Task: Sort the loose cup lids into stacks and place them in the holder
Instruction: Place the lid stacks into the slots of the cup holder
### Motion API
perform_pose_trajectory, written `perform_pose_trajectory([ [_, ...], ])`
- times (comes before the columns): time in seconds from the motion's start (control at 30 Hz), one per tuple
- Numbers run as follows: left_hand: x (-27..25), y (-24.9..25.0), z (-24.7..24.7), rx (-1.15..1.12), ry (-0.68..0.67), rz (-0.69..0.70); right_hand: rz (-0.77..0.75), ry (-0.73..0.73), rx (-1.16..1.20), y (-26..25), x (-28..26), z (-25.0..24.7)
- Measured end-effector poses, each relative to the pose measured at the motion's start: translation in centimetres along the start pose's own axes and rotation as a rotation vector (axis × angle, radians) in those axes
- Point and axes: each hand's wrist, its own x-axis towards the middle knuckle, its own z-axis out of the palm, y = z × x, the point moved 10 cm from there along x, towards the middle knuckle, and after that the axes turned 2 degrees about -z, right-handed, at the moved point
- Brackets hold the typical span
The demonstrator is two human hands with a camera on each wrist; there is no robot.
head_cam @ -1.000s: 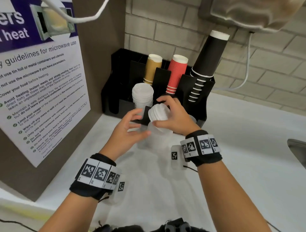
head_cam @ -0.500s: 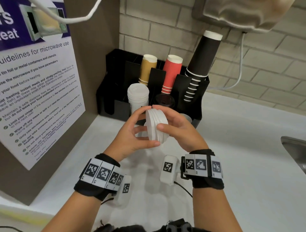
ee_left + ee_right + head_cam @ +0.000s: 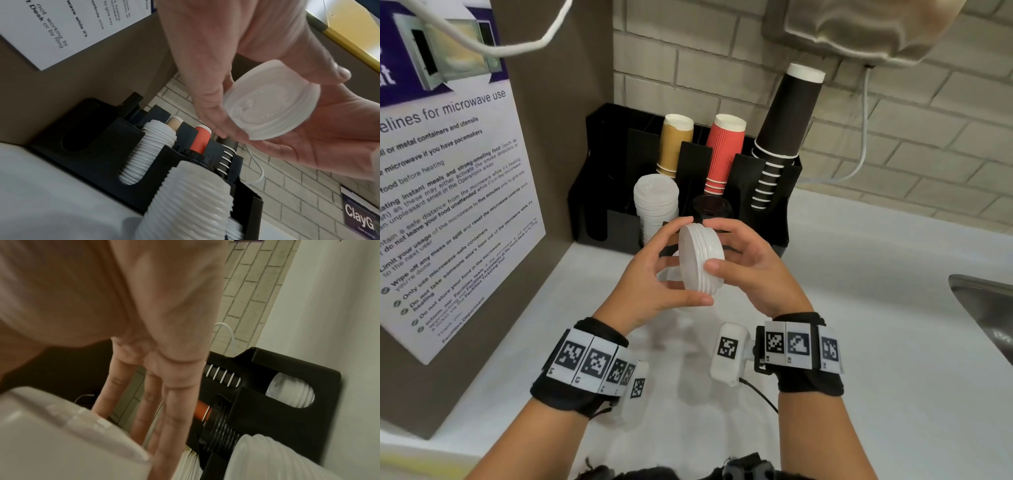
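White desk (image 3: 859, 342): in front of the black holder (image 3: 763, 192), both hands, left (image 3: 654, 274) and right (image 3: 753, 270), grip a short lid stack (image 3: 700, 260) on edge.

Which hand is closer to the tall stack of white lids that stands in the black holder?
Left. The left hand is just in front of the lid stack; the right hand is further right, in front of the black lids.
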Motion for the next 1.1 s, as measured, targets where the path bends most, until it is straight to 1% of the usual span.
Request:
perform_pose_trajectory([
  [0.13,0.1,-0.2,-0.2,-0.004,0.040,-0.006,-0.022,0.019,-0.023,-0.2,0.2,0.1],
  [0.37,0.3,-0.2,-0.1,-0.001,0.040,-0.004,-0.034,0.043,-0.112,-0.2,0.4,-0.2],
  [0.57,0.7,-0.3,-0.2,0.050,0.025,0.028,-0.083,0.069,-0.191,-1.0,0.9,-0.6],
  [0.63,0.8,-0.5,-1.2,0.054,0.070,0.019,-0.141,0.157,-0.234,-2.2,1.6,-2.7],
  [0.73,0.6,-0.5,-3.5,0.081,0.183,0.019,-0.227,0.354,-0.359,-4.0,2.9,-8.4],
  [0.77,0.4,-0.3,-4.2,0.088,0.217,0.025,-0.229,0.391,-0.421,-4.1,3.5,-10.2],
  [0.83,0.2,-0.2,-5.3,0.105,0.265,0.032,-0.167,0.410,-0.552,-3.2,4.9,-13.1],
  [0.9,0.1,-0.1,-6.0,0.108,0.293,0.040,-0.077,0.359,-0.666,-1.3,6.3,-14.7],
  [1.03,0.0,-0.3,-6.6,0.119,0.308,0.023,0.054,0.099,-1.040,2.1,9.1,-14.1],
  [1.1,0.1,-0.5,-6.6,0.129,0.308,0.009,0.090,0.012,-1.144,2.6,10.0,-13.6],
])
